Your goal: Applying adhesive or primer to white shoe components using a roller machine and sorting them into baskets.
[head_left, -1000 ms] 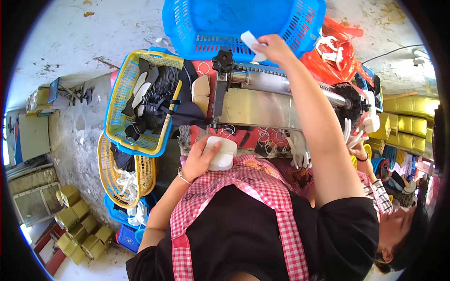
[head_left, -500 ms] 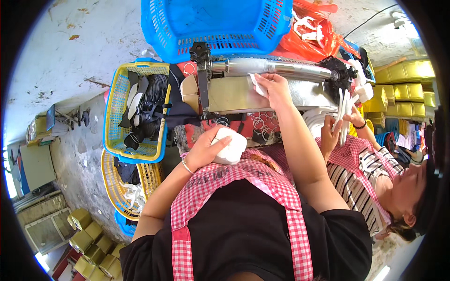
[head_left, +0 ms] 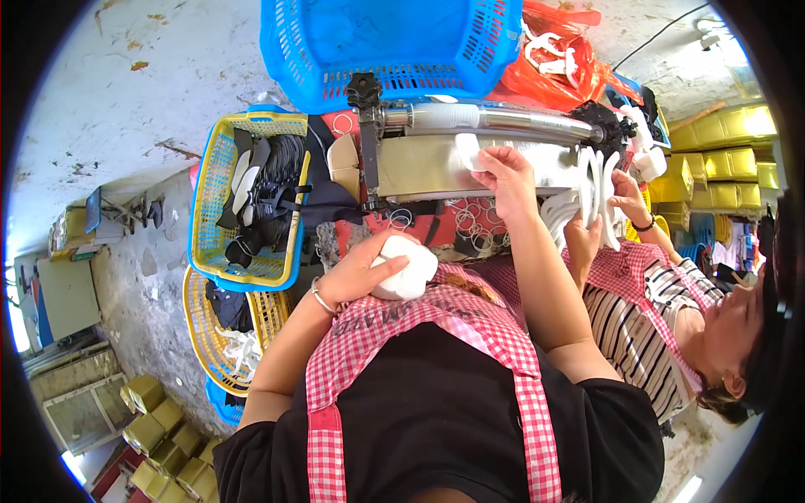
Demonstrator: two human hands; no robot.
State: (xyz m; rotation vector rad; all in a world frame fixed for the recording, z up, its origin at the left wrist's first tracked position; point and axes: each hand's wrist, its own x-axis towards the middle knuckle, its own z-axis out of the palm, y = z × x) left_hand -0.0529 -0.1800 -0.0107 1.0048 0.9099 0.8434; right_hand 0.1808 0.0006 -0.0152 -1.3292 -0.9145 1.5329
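Observation:
My left hand (head_left: pixel 367 267) is closed round a stack of white rounded pads (head_left: pixel 406 267), held close to my checked apron. Between the fingertips of my right hand (head_left: pixel 508 178) is a single white pad (head_left: pixel 467 152), which hangs over the machine's flat metal plate. That roller machine (head_left: pixel 495 117) has a long shiny roller, a black knob at its left end and dark sticky-looking matter at its right end. Whether the pad touches the plate I cannot tell. A pair of tan pads (head_left: pixel 343 163) lies just left of the machine.
A blue basket (head_left: pixel 277 59) stands behind the machine, beside a red plastic bag (head_left: pixel 553 75). To the left, a yellow-and-blue basket (head_left: pixel 289 251) holds black pieces. Several loose rings (head_left: pixel 480 222) lie before the machine. On the right, a co-worker's hands (head_left: pixel 620 201) hold long white curved strips (head_left: pixel 594 193).
My right hand has lifted the white pad off the plate toward me, and the pad now shows its broad face. The co-worker's strips have shifted left. My left hand still holds the stack.

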